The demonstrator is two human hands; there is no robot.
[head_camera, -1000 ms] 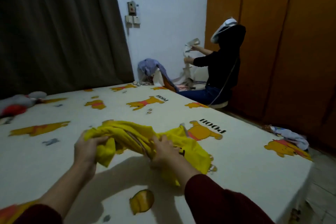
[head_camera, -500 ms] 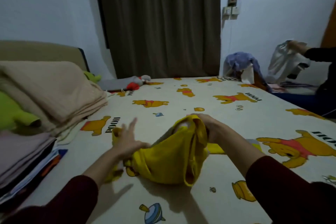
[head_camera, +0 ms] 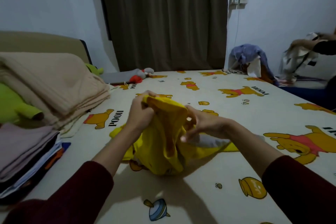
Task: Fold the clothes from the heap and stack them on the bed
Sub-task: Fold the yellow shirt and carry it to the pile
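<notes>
A crumpled yellow garment lies bunched on the bed, which has a cartoon bear sheet. My left hand grips its upper edge and lifts it off the sheet. My right hand pinches the same raised edge from the right side, fingers curled into the cloth. A grey patch of the garment shows under my right wrist. A stack of folded clothes sits at the bed's left edge.
A folded beige blanket and a green plush toy lie at the left. A grey and red plush rests near the dark curtain. A heap of clothes and another person's arm are at the far right.
My left hand, open on the cloth half a second ago, now grips the garment's top edge. Both hands have raised that edge. The view swung left over the last second.
</notes>
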